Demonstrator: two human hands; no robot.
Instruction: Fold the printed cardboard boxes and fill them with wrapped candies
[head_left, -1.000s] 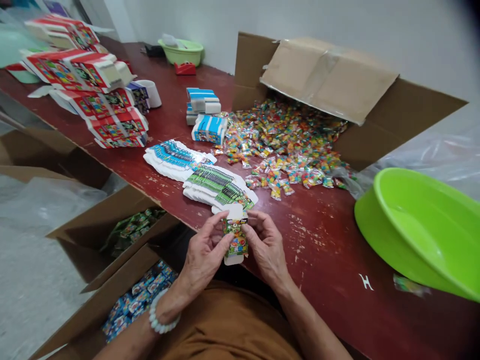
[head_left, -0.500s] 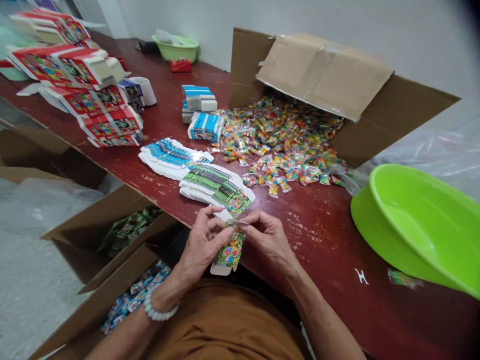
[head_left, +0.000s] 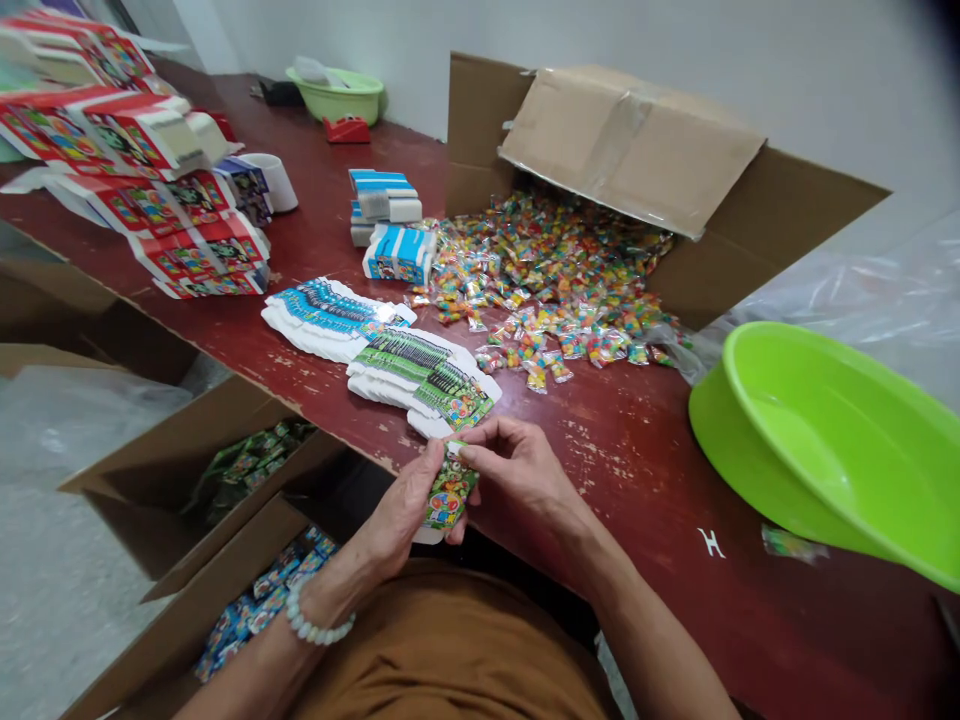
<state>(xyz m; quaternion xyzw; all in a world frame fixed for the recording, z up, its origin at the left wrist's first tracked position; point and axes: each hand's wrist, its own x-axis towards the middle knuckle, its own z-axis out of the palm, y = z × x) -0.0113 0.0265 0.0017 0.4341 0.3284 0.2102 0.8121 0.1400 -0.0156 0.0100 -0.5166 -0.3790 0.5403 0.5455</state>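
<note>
Both my hands hold one small green printed carton (head_left: 448, 492) at the near edge of the red table (head_left: 645, 470). My left hand (head_left: 401, 515), with a white bead bracelet on its wrist, grips the carton's left side from below. My right hand (head_left: 517, 475) pinches its top end with thumb and fingers. Just beyond my hands lie fanned stacks of flat green cartons (head_left: 424, 375) and flat blue cartons (head_left: 326, 312). A heap of small wrapped candies (head_left: 559, 275) spills from a cardboard box (head_left: 637, 150) lying on its side.
A bright green basin (head_left: 832, 440) sits at the right. Folded blue boxes (head_left: 394, 225), red printed cartons (head_left: 142, 170), a white tape roll (head_left: 274, 180) and a far green bowl (head_left: 337, 95) stand at the back left. Open cardboard boxes (head_left: 187, 470) of filled cartons are on the floor.
The carton has tilted and come lower toward my lap. Its upper white flap, open a second ago, is now folded down under my right fingers. The view has drifted slightly right.
</note>
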